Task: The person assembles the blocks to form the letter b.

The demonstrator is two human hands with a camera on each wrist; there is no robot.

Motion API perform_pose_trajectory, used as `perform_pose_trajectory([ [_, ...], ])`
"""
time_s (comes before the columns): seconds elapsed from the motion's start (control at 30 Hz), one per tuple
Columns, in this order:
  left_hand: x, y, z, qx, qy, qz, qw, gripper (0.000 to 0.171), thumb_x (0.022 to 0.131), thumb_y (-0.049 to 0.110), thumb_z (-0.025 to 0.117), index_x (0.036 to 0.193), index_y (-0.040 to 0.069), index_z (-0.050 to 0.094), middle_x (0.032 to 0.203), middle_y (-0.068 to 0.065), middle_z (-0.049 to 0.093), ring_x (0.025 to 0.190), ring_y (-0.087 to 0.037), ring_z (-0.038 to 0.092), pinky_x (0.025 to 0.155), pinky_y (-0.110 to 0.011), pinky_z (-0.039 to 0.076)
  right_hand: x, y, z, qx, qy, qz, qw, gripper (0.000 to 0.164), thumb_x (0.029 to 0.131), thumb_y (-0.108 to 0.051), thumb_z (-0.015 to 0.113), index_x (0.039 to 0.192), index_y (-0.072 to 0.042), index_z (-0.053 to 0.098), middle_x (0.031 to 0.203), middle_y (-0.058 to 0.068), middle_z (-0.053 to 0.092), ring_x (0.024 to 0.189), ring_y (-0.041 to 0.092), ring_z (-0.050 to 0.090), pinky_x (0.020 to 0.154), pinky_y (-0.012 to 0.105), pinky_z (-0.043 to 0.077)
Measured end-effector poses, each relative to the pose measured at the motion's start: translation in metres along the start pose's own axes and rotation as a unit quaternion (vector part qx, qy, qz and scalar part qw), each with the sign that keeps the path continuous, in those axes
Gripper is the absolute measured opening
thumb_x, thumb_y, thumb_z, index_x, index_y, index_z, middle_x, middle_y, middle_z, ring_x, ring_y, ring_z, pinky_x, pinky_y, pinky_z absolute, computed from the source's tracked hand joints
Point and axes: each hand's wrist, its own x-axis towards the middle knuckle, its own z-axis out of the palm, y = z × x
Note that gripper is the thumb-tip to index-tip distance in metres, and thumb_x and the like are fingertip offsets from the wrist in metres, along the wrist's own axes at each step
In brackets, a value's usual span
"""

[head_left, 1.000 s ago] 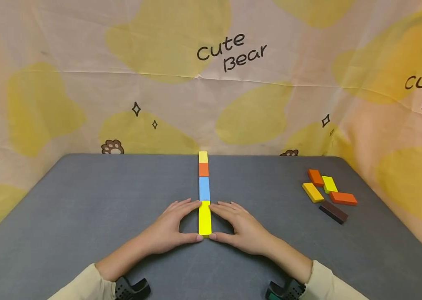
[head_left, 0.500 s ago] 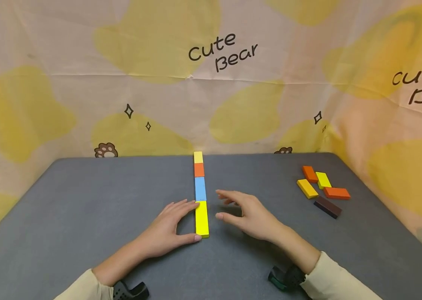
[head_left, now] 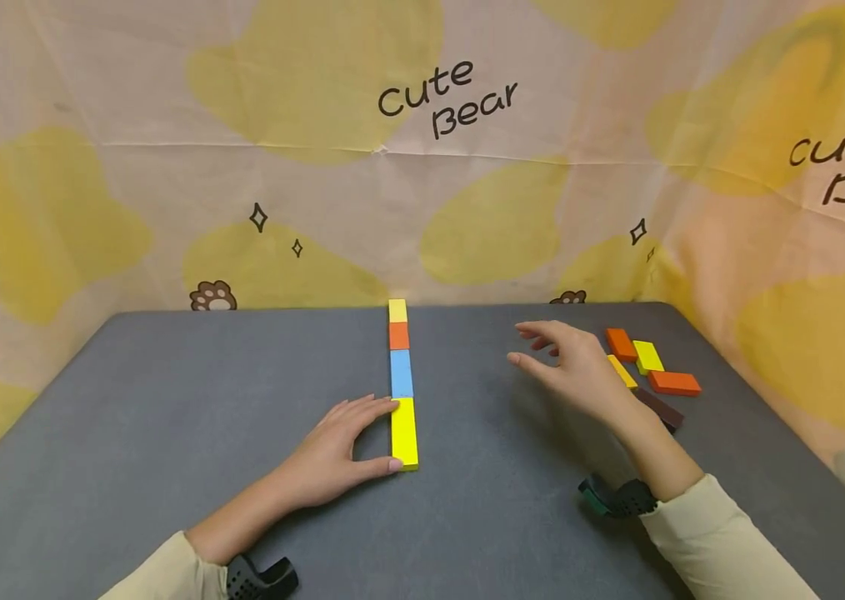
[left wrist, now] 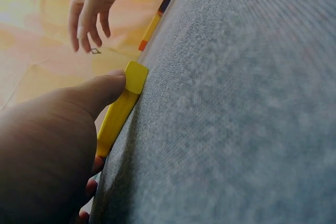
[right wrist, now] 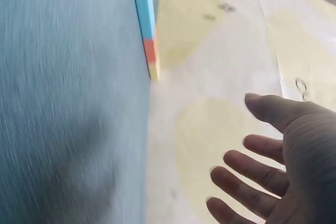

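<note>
Long yellow block [head_left: 404,435] at the near end of the row [head_left: 402,375] on the table [head_left: 242,367] may skew under sideways pressure from the left hand [head_left: 332,454], relaxed fingers touching it; empty right hand [head_left: 578,367], fingers parted, may clip loose blocks [head_left: 675,383] if lowered.

Right hand [head_left: 580,367], one second ago touching right side of long yellow block [head_left: 404,433], now well apart from it, farther right and forward; right sleeve [head_left: 722,533] shifted rightward too; amber block [head_left: 623,372] and dark brown block [head_left: 661,410], earlier fully visible, now partly hidden
</note>
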Motion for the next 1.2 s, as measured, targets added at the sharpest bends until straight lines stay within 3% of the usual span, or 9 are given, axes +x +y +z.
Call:
perform_pose_trajectory([
  [0.23, 0.000, 0.002, 0.001, 0.003, -0.003, -0.007, 1.0000, 0.077, 0.085, 0.056, 0.074, 0.152, 0.029, 0.046, 0.156, 0.004, 0.048, 0.153, -0.029, 0.033, 0.121, -0.062, 0.027, -0.002, 0.032, -0.025, -0.069, 0.002, 0.045, 0.997, 0.043, 0.092, -0.031, 0.074, 0.127, -0.007, 0.068, 0.121, 0.016, 0.071, 0.107, 0.034, 0.067, 0.087, 0.053, 0.055],
  [0.43, -0.001, 0.001, 0.000, 0.005, 0.001, -0.008, 1.0000, 0.077, 0.085, 0.057, 0.074, 0.152, 0.030, 0.046, 0.156, 0.005, 0.048, 0.153, -0.028, 0.033, 0.121, -0.062, 0.027, -0.006, 0.062, -0.042, -0.079, 0.005, 0.083, 0.993, 0.044, 0.095, -0.035, 0.070, 0.128, -0.005, 0.067, 0.118, 0.021, 0.071, 0.106, 0.037, 0.066, 0.089, 0.056, 0.053],
  [0.57, -0.001, -0.001, 0.001, -0.021, 0.011, -0.017, 0.9996, 0.072, 0.086, 0.056, 0.073, 0.149, 0.029, 0.049, 0.156, 0.001, 0.048, 0.151, -0.030, 0.035, 0.119, -0.062, 0.031, -0.011, 0.075, -0.051, -0.075, -0.007, 0.102, 0.992, 0.049, 0.096, -0.042, 0.068, 0.128, -0.005, 0.066, 0.116, 0.020, 0.072, 0.106, 0.037, 0.065, 0.083, 0.049, 0.055],
  [0.7, 0.000, -0.002, 0.000, -0.070, 0.021, -0.027, 0.9970, 0.064, 0.092, 0.049, 0.070, 0.148, 0.025, 0.051, 0.155, -0.002, 0.049, 0.148, -0.031, 0.039, 0.117, -0.060, 0.034, -0.015, 0.082, -0.057, -0.063, -0.026, 0.125, 0.990, 0.055, 0.094, -0.047, 0.069, 0.127, -0.004, 0.066, 0.119, 0.021, 0.071, 0.106, 0.036, 0.064, 0.065, 0.035, 0.055],
  [0.87, 0.003, -0.003, -0.005, -0.120, 0.029, -0.033, 0.9918, 0.059, 0.097, 0.036, 0.067, 0.150, 0.019, 0.048, 0.157, -0.004, 0.046, 0.148, -0.031, 0.040, 0.119, -0.059, 0.033, -0.014, 0.091, -0.061, -0.070, -0.042, 0.126, 0.989, 0.055, 0.093, -0.041, 0.072, 0.126, 0.001, 0.066, 0.119, 0.025, 0.069, 0.101, 0.037, 0.066, 0.065, 0.030, 0.053],
  [1.0, 0.011, -0.006, -0.010, -0.136, 0.042, -0.017, 0.9896, 0.057, 0.097, 0.027, 0.068, 0.149, 0.012, 0.050, 0.157, -0.007, 0.047, 0.146, -0.033, 0.043, 0.118, -0.059, 0.034, -0.014, 0.098, -0.061, -0.085, -0.059, 0.128, 0.986, 0.055, 0.092, -0.036, 0.073, 0.126, 0.006, 0.065, 0.114, 0.026, 0.070, 0.097, 0.038, 0.067, 0.065, 0.029, 0.053],
  [1.2, 0.035, -0.006, -0.014, -0.160, 0.047, -0.031, 0.9855, 0.054, 0.097, 0.022, 0.067, 0.148, 0.012, 0.052, 0.152, -0.008, 0.053, 0.140, -0.031, 0.049, 0.119, -0.053, 0.036, -0.015, 0.104, -0.062, -0.099, -0.086, 0.141, 0.981, 0.058, 0.091, -0.040, 0.073, 0.125, 0.007, 0.064, 0.108, 0.024, 0.072, 0.098, 0.039, 0.062, 0.064, 0.028, 0.048],
])
